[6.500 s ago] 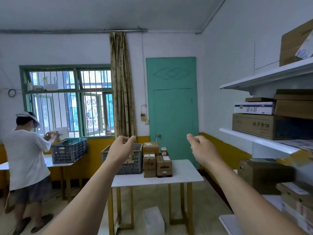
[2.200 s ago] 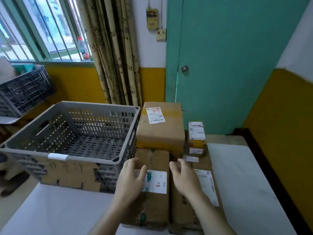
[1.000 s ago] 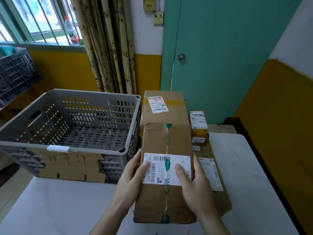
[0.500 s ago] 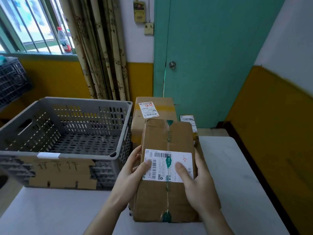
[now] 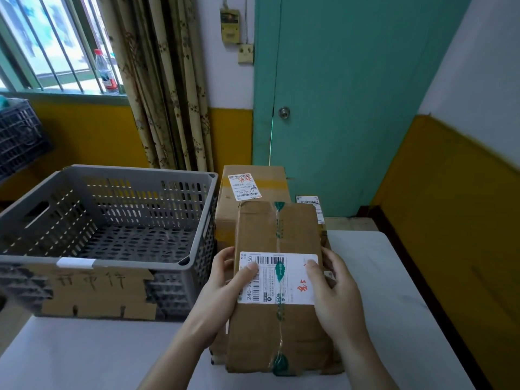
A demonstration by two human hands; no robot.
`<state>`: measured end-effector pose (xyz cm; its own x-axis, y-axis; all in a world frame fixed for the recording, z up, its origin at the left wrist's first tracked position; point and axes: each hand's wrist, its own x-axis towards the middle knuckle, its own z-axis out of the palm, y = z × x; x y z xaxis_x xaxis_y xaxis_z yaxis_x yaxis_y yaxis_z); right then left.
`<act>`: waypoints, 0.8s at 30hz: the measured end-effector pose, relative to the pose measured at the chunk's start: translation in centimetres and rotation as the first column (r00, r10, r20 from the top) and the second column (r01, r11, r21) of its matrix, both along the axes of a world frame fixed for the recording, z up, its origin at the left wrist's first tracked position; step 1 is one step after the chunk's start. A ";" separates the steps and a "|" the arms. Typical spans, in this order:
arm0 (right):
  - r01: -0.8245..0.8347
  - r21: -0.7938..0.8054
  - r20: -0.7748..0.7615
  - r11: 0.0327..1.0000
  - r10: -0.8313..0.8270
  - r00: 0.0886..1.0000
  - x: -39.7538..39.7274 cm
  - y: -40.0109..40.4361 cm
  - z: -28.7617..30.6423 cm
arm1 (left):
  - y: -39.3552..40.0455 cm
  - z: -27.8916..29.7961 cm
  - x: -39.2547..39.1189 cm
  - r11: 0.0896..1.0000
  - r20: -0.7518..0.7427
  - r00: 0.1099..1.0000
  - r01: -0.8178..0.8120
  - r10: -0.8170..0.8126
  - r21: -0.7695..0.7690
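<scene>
I hold a long cardboard parcel (image 5: 278,229) with green tape and a white barcode label, raised above the other boxes on the white table (image 5: 394,291). My left hand (image 5: 225,288) grips its left edge, thumb pressed on the label. My right hand (image 5: 337,294) grips the right edge, thumb also on the label. Behind it stands a larger cardboard box (image 5: 253,187) with a small label. A smaller labelled box (image 5: 309,199) peeks out at the right, mostly hidden.
An empty grey slatted crate (image 5: 112,220) with a handwritten cardboard sign on its front stands on the table's left half. Behind are a curtain (image 5: 166,80), a teal door (image 5: 337,94) and a barred window with a bottle (image 5: 105,71). A darker crate (image 5: 19,136) sits far left.
Over the last seconds I walked up to the table, took the long parcel from the stack with both hands and lifted it. In the last half second it barely moved.
</scene>
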<state>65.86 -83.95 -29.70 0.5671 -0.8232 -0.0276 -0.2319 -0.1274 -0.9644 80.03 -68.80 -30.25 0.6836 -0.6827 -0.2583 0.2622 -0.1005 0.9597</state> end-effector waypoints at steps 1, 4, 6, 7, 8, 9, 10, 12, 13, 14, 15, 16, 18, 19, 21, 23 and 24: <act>-0.001 0.030 -0.034 1.000 0.002 0.999 0.2 -0.5 0.4 | 0.0 0.1 0.2 1.000 -0.004 1.000 0.007 -0.007 0.011; -0.033 0.065 -0.133 0.997 0.042 0.990 0.9 -1.9 1.9 | -0.4 0.9 0.7 0.998 0.000 0.999 0.049 -0.049 0.046; -0.017 0.019 -0.180 1.000 0.020 0.983 1.4 -2.2 2.4 | -0.9 1.4 0.9 0.995 0.016 0.999 0.048 -0.050 0.088; -0.003 -0.012 -0.184 1.000 0.001 0.983 1.6 -2.2 2.3 | -1.2 1.5 0.9 0.994 0.022 0.999 0.032 -0.034 0.102; 0.009 -0.038 -0.185 0.999 -0.016 0.983 1.7 -2.1 2.2 | -1.4 1.6 0.9 0.994 0.029 0.999 0.013 -0.017 0.107; 0.012 -0.051 -0.190 0.999 -0.022 0.982 1.8 -2.0 2.1 | -1.6 1.7 0.9 0.994 0.038 0.999 0.000 -0.004 0.106; 0.013 -0.057 -0.199 0.998 -0.024 0.980 1.8 -2.1 2.0 | -1.7 1.9 0.9 0.995 0.054 0.999 -0.007 0.002 0.104; 0.009 -0.045 -0.206 0.999 -0.018 0.978 1.7 -2.3 1.7 | -1.8 2.0 1.0 0.994 0.087 0.996 -0.013 0.003 0.109; -0.008 -0.030 -0.200 1.000 0.002 0.980 1.6 -2.3 1.7 | -1.8 2.1 1.1 0.994 0.093 0.996 -0.021 0.011 0.110; -0.035 -0.013 -0.178 0.999 0.032 0.983 1.5 -2.2 1.5 | -1.9 2.2 1.3 0.993 0.087 0.996 -0.033 0.023 0.113; -0.076 0.004 -0.136 0.997 0.076 0.988 1.4 -2.1 1.4 | -1.9 2.3 1.6 0.992 0.067 0.997 -0.042 0.034 0.121; -0.125 0.011 -0.084 0.992 0.125 0.989 1.2 -1.9 1.2 | -1.9 2.4 1.9 0.992 0.033 0.999 -0.039 0.035 0.120; -0.192 0.027 0.016 0.981 0.192 0.981 0.9 -1.6 1.1 | -1.4 2.4 2.6 0.998 -0.041 0.999 0.028 -0.026 0.062; -0.195 0.041 0.068 0.980 0.192 0.979 0.8 -1.6 1.1 | -1.1 2.5 2.8 0.997 -0.049 0.996 0.077 -0.076 0.019; -0.178 0.087 0.135 0.980 0.165 0.977 0.7 -2.0 1.3 | -0.7 2.2 3.0 0.990 0.003 0.990 0.138 -0.138 -0.030; -0.159 0.087 0.147 0.983 0.145 0.978 0.9 -2.2 1.9 | -0.6 1.7 3.0 0.990 0.045 0.991 0.129 -0.126 -0.057; -0.154 0.081 0.146 0.985 0.141 0.979 1.0 -2.3 2.1 | -0.7 1.5 3.0 0.990 0.043 0.993 0.115 -0.112 -0.078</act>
<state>66.86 -86.22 -27.61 0.6857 -0.7278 -0.0111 -0.0797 -0.0598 -0.9950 83.00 -69.52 -28.71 0.6087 -0.7739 -0.1747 0.2164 -0.0499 0.9750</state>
